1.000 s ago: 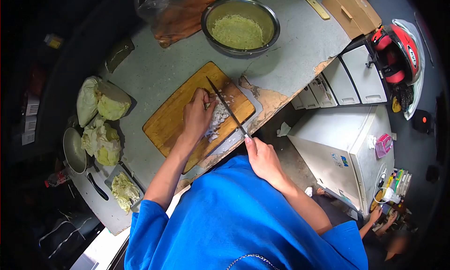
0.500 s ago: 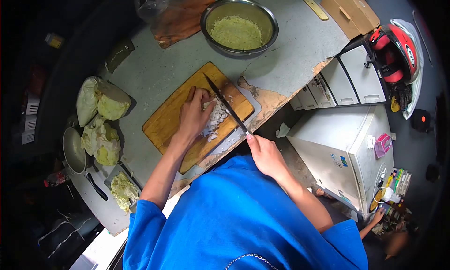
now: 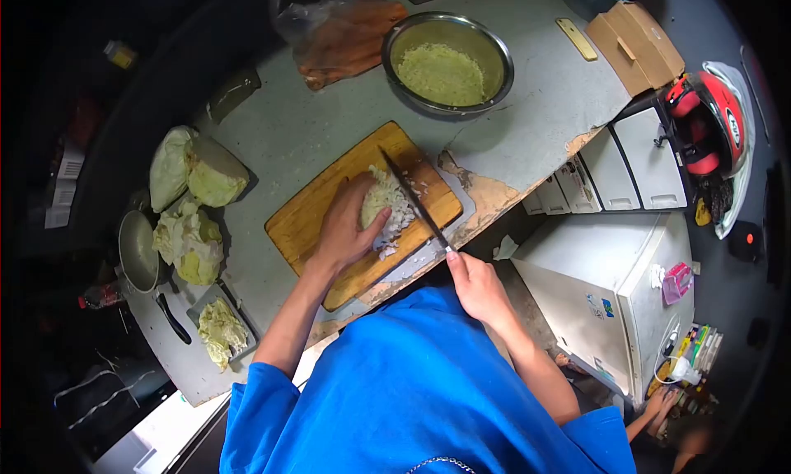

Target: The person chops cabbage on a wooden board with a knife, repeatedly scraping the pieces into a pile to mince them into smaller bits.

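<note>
Chopped cabbage (image 3: 379, 200) mid-frame: left hand (image 3: 346, 227) cupped against it, right hand (image 3: 480, 291) gripping knife (image 3: 418, 202); keep left clear of edge

Cardboard box (image 3: 634, 50) at right edge of table (image 3: 544, 87); flat gold object (image 3: 576, 39) near it. Frying pan (image 3: 138, 252) at left edge. Red helmet (image 3: 725, 112) beyond right edge.

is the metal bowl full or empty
Partly full: the metal bowl holds finely cut pale green shreds, with bare inner wall showing above them.
</note>
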Tool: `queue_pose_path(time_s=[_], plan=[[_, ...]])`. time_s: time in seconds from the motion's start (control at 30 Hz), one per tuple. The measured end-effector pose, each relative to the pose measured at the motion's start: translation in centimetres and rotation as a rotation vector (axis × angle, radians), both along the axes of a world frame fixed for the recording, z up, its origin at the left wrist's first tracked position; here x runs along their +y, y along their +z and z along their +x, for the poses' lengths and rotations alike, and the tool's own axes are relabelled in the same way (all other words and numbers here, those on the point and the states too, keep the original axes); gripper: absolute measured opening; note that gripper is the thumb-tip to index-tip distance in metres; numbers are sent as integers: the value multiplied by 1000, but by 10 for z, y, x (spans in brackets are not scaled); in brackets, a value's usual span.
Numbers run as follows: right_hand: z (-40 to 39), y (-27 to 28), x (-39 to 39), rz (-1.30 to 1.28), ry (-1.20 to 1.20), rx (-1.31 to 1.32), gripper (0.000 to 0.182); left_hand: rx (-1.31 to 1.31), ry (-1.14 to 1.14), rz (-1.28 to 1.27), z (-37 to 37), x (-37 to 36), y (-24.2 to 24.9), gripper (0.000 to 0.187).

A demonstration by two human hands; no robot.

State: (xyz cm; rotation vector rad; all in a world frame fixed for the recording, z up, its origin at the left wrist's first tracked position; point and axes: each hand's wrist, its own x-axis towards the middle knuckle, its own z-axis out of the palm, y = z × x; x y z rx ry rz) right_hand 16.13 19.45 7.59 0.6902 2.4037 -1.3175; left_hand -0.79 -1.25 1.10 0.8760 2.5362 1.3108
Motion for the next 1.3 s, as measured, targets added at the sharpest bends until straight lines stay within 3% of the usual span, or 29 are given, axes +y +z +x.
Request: queue_pose_path(time_s=[0.13,0.23,0.33,0.5,0.6,0.67,0.7,0.77,0.8,0.83,0.9,0.97,1.03,1.1,1.17,1.23,1.3], plan=[[-5,9,-8,19,-15,54,45,-6,118,43,-11,-2,-9,54],[0,-22,-19,82,-40,100,43,140,6,-42,-18,-4,-12,52],[2,-37,-24,104,-25,37,42,-88,135,87,-18,-5,-7,49],[-1,-33,-21,128,-13,27,43,-2,-50,-10,-28,4,-8,51],[4,-56,-14,158,18,83,44,-74,-26,-88,-19,5,1,51],[6,-69,-3,-122,-1,72,49,-65,30,-29,-19,-1,-4,50],[3,-56,0,-118,18,67,49,-58,83,20,-18,-5,-7,48],[-2,-20,2,-626,-212,-244,55,-159,161,163,-6,-13,7,44],[0,-23,0,-378,-111,-104,56,-169,210,188,0,-21,9,41],[2,-24,-2,-382,-94,-112,56,-180,257,213,6,-27,10,38],[6,-18,-6,28,9,239,57,-188,293,266,15,-44,1,34],[5,-8,-9,17,4,156,53,-186,326,321,18,-58,-8,30],[10,-18,-9,-8,-21,242,56,-258,419,477,20,-65,-4,24],[14,-26,-5,-158,-64,221,55,-284,481,534,26,-62,9,21],[13,-12,0,-991,-339,-225,54,-345,527,679,28,-57,17,21],[12,-6,-3,-1096,-367,-224,50,-362,518,692,33,-46,21,24],[11,-11,3,-1422,-336,-296,52,-381,513,709,43,-31,32,27]])
